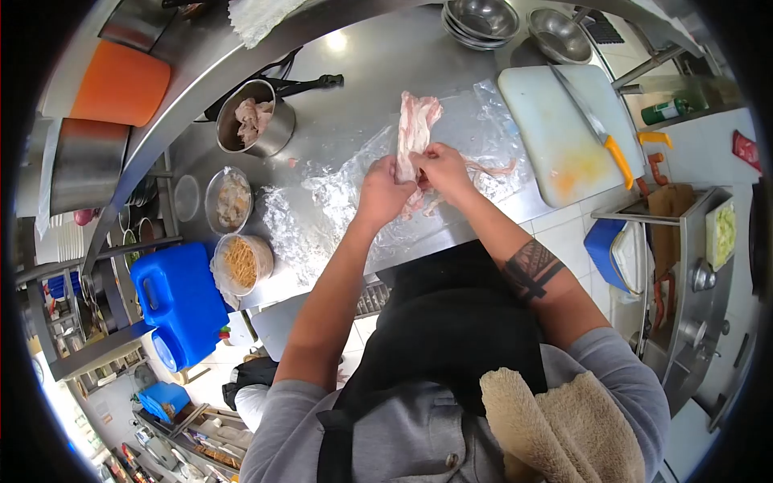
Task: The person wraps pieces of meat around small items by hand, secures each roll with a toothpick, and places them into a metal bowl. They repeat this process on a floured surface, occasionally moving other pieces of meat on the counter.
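Observation:
Long pale-pink strips of bacon [419, 121] lie lengthwise over a steel counter, their near end between my two hands. My left hand [386, 191] pinches the bacon's left edge, fingers closed. On the opposite side, my right hand [445, 171] is closed on the same bacon, thumb and fingers pressed together. Below and to the right of my hands, more loose bacon pieces [491, 169] rest on a crumpled clear plastic sheet [338, 187]. My fingers partly cover the gripped end of the meat.
At the right, a white cutting board [541, 121] carries a knife [592, 117] with a yellow handle. To the left stand a metal pot [282, 133] holding raw meat, a bagged bowl [228, 201], and a tub of shreds [241, 264]. Metal bowls [483, 20] sit at the back.

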